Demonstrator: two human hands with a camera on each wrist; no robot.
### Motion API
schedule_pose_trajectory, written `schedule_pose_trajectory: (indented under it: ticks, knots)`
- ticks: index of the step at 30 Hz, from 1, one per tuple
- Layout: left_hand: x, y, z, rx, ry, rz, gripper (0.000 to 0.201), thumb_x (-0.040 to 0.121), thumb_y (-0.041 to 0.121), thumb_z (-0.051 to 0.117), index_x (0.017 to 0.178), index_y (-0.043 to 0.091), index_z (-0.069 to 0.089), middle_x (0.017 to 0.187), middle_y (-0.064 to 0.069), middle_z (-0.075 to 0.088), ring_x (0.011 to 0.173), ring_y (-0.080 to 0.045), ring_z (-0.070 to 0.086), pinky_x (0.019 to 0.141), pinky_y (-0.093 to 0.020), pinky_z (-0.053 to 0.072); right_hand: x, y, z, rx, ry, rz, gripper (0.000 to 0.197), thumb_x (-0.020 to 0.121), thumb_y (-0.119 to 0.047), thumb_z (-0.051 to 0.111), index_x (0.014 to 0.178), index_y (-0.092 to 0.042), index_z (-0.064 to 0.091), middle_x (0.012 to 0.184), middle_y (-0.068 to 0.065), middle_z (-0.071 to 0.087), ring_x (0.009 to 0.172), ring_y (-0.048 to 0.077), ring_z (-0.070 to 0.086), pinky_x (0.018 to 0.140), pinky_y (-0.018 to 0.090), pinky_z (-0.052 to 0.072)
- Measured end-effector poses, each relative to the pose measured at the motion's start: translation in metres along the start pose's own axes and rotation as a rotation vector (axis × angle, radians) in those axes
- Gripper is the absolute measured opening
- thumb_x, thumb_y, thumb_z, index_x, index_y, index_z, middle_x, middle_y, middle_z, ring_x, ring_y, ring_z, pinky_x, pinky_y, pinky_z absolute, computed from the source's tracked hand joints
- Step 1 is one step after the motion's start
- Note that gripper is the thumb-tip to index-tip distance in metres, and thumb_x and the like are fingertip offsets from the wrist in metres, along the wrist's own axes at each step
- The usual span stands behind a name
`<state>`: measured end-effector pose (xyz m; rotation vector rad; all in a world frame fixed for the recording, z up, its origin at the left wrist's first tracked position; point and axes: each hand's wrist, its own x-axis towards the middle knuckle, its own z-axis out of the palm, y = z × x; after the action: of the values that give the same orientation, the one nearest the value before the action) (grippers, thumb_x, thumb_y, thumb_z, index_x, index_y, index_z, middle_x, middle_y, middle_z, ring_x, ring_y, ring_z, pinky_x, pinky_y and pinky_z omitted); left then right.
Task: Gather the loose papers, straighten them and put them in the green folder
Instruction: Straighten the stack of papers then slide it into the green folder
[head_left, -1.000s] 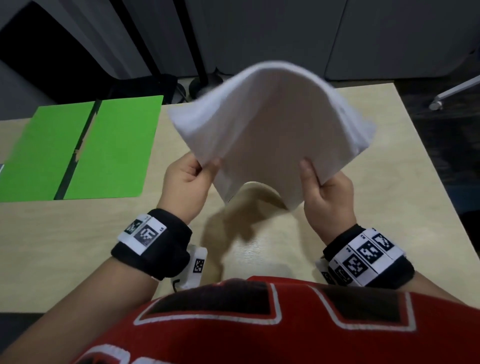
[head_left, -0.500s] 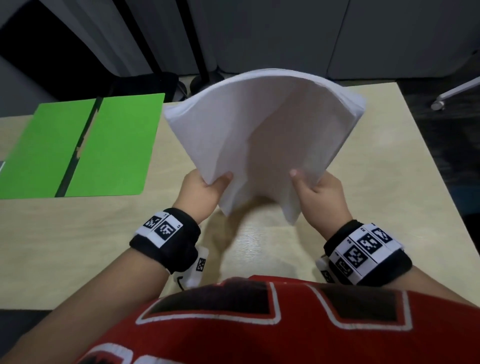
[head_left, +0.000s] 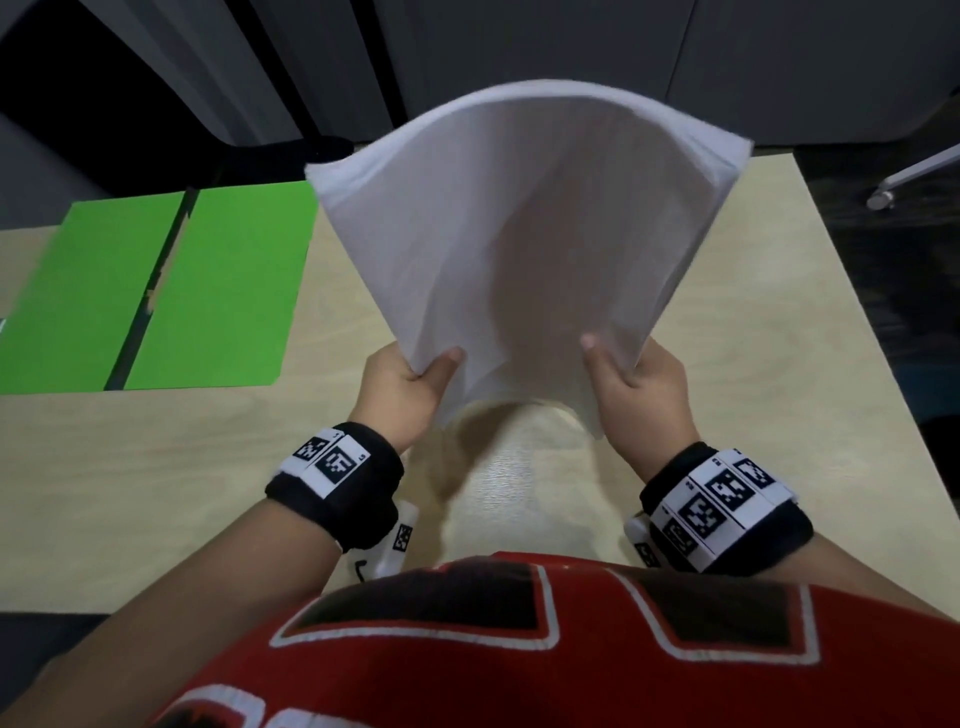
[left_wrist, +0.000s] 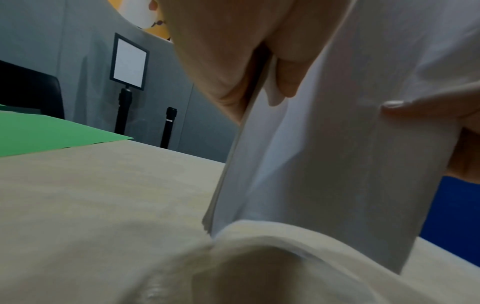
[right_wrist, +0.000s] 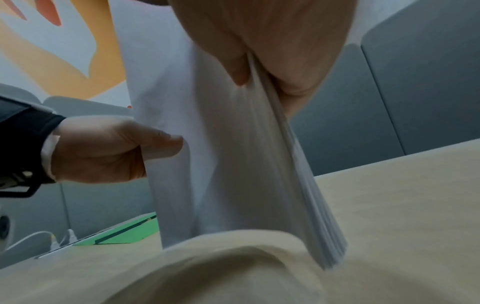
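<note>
The papers are gathered into 1 bowed stack, upright over the table, edges uneven. The left hand and right hand pinch its lower corners. The green folder lies open, apart; straightening and filing remain.

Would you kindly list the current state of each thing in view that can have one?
paper stack: gathered, upright and bowed, lower edge close to the table; contact unclear.
green folder: lying open and flat on the table, with no papers on it.
left hand: grips the stack's lower left edge.
right hand: grips the stack's lower right edge.
table: bears the folder.
</note>
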<state>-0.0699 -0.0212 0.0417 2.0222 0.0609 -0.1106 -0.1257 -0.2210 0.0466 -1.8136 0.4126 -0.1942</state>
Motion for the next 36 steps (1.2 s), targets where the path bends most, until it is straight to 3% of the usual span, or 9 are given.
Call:
schedule_pose_trajectory:
  ticks: [3,5,7,9,11,16,25,32,36]
  knots:
    - [-0.002,-0.005,0.005,0.002,0.002,-0.027,0.004,0.087,0.017,0.065,0.086,0.021,0.064,0.084,0.002,0.068,0.074,0.001,0.063,0.067,-0.014,0.047,0.001,0.004,0.0,-0.03,-0.02,0.029,0.011,0.094,-0.023,0.054,0.093,-0.027,0.064,0.08,-0.023,0.061,0.077,-0.008,0.059,0.067,0.006,0.042]
    - [-0.002,-0.013,0.011,-0.033,-0.032,-0.167,0.011,0.085,0.018,0.068,0.095,0.021,0.065,0.097,-0.002,0.069,0.091,-0.014,0.065,0.081,-0.025,0.049,0.003,0.01,0.0,-0.099,-0.112,0.103,0.017,0.094,-0.022,0.052,0.099,-0.014,0.066,0.087,-0.006,0.069,0.086,0.014,0.065,0.063,0.009,0.041]
    - [0.0,-0.02,0.011,-0.042,-0.08,-0.244,0.018,0.084,0.017,0.069,0.101,0.022,0.064,0.105,-0.002,0.069,0.1,-0.019,0.065,0.091,-0.033,0.049,0.005,0.014,0.0,-0.137,-0.155,0.162,0.025,0.093,-0.021,0.05,0.097,0.0,0.063,0.097,0.02,0.068,0.094,0.036,0.061,0.066,0.026,0.048]
    - [0.003,-0.021,0.01,-0.07,-0.105,-0.263,0.023,0.084,0.015,0.07,0.105,0.022,0.064,0.108,-0.002,0.069,0.099,-0.018,0.065,0.092,-0.034,0.049,0.008,0.016,-0.005,-0.152,-0.179,0.189,0.029,0.092,-0.022,0.05,0.098,0.004,0.061,0.103,0.025,0.066,0.098,0.039,0.06,0.079,0.041,0.052]
    - [0.005,-0.02,0.008,-0.087,-0.118,-0.269,0.026,0.084,0.015,0.069,0.109,0.02,0.064,0.11,-0.002,0.07,0.096,-0.015,0.066,0.089,-0.032,0.05,0.009,0.016,-0.01,-0.16,-0.196,0.204,0.026,0.092,-0.022,0.051,0.097,0.0,0.063,0.1,0.021,0.068,0.096,0.036,0.062,0.083,0.044,0.051]
    - [0.002,-0.02,0.008,-0.142,-0.082,-0.177,0.037,0.087,0.004,0.063,0.115,0.026,0.056,0.117,0.0,0.067,0.106,-0.016,0.065,0.093,-0.034,0.049,0.013,0.02,-0.016,-0.148,-0.24,0.182,0.018,0.092,-0.022,0.054,0.108,-0.02,0.061,0.083,-0.014,0.063,0.08,0.01,0.062,0.064,0.016,0.046]
    - [-0.005,-0.022,-0.006,-0.282,0.058,-0.175,0.025,0.095,0.005,0.048,0.11,0.023,0.055,0.104,0.004,0.069,0.084,-0.005,0.069,0.073,-0.021,0.054,0.013,0.016,-0.001,-0.014,-0.221,0.191,0.029,0.093,-0.027,0.053,0.121,-0.03,0.049,0.097,-0.017,0.062,0.086,0.003,0.062,0.063,0.024,0.049]
    - [0.021,-0.046,-0.051,-0.276,0.111,-0.206,0.025,0.09,0.015,0.05,0.107,0.032,0.058,0.118,-0.002,0.068,0.111,-0.021,0.064,0.102,-0.048,0.046,0.007,0.01,0.038,-0.002,-0.486,0.256,0.042,0.088,-0.022,0.055,0.127,-0.03,0.042,0.119,-0.009,0.063,0.103,0.016,0.063,0.078,0.035,0.052]
    - [0.04,-0.063,-0.089,-0.227,0.116,-0.193,0.022,0.09,0.021,0.049,0.099,0.04,0.057,0.114,0.006,0.067,0.111,-0.016,0.061,0.105,-0.043,0.042,0.004,-0.001,0.077,0.0,-0.519,0.239,0.04,0.092,-0.021,0.051,0.131,-0.03,0.045,0.117,-0.01,0.065,0.098,0.014,0.064,0.068,0.024,0.046]
